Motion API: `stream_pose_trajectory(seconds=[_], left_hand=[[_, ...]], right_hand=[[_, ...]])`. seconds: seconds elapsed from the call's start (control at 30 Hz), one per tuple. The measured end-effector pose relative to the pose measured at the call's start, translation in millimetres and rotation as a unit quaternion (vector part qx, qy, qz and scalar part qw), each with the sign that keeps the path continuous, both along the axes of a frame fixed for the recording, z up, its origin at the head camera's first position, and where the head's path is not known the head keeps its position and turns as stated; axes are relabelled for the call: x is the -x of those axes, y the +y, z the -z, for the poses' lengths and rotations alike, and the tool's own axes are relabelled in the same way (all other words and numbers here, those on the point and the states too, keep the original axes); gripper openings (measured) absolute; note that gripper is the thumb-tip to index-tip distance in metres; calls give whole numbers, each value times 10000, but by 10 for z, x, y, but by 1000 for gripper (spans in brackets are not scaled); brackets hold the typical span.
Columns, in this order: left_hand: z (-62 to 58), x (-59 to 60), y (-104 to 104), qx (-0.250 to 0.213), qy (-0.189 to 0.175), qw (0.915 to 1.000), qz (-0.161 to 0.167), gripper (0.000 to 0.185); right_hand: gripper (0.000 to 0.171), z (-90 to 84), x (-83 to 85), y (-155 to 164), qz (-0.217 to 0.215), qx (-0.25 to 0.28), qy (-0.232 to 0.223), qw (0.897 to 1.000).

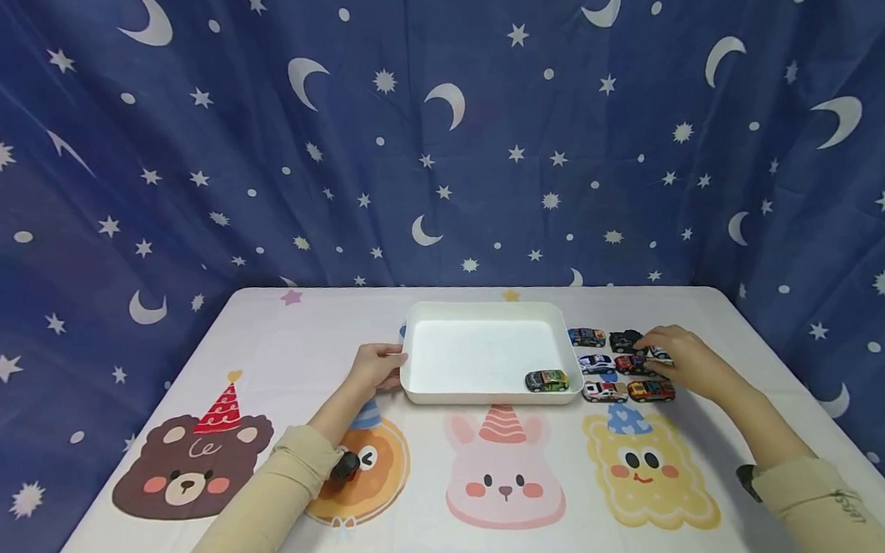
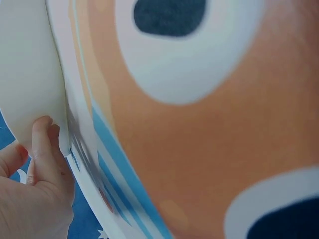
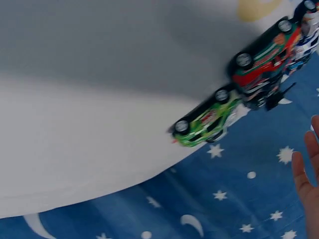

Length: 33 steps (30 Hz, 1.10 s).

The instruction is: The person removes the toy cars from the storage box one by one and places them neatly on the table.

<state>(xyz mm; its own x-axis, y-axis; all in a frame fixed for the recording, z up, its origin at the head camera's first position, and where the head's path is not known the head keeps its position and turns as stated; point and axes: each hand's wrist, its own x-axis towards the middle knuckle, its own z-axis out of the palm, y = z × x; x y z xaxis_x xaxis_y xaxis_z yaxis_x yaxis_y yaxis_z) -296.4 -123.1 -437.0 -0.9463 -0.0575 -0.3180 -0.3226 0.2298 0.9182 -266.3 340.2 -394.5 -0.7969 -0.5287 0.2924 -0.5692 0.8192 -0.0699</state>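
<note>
1. while the left hand (image 1: 375,368) rests against the left wall of the white tray (image 1: 416,345), its fingers lie curled lightly on the rim edge, steadying it rather than lifting it; the left wrist view shows fingertips (image 2: 42,130) pressed on the tray's wall.
2. the right hand (image 1: 683,360) sits over the cluster of toy cars (image 1: 618,366) just right of the tray, fingers bent down toward the far-right cars; it seems to touch or pinch one, but the car under the fingers is mostly hidden, so i cannot tell whether it has a firm hold.
3. one green toy car (image 1: 546,380) already lies inside the tray, in its near-right corner, touching or just beside the near wall.
4. the cars look small, rigid and light, likely metal or hard plastic with free wheels, so they would roll if nudged on the smooth tablecloth (image 1: 498,474).
5. i judge the best hold is a pinch across the body sides, between the wheels, not on the roof alone.
6. the tray looks stiff, light plastic and could slide on the cloth, hence the bracing hand.
</note>
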Motion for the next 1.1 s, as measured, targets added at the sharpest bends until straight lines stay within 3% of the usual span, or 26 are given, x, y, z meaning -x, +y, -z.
stream_pose_trajectory(seconds=[0.13, 0.37, 0.5, 0.77, 1.1], left_hand=[[-12, -10, 9, 5, 4, 10000, -13, 38], [-4, -12, 14, 84, 28, 9999, -68, 37], [-12, -1, 24, 92, -28, 9999, -68, 37], [-67, -32, 3, 148, -47, 9998, -100, 37], [-41, -13, 29, 68, -65, 9999, -102, 37]], right_hand=[[23, -14, -14, -101, -174, 120, 124, 9997], [26, -42, -6, -315, 135, 917, -560, 9941], [29, -27, 2, -460, 262, 1299, -706, 9887], [31, -20, 34, -793, 110, 1509, -904, 9843], [38, 21, 126, -962, -371, 1429, -1607, 9759]])
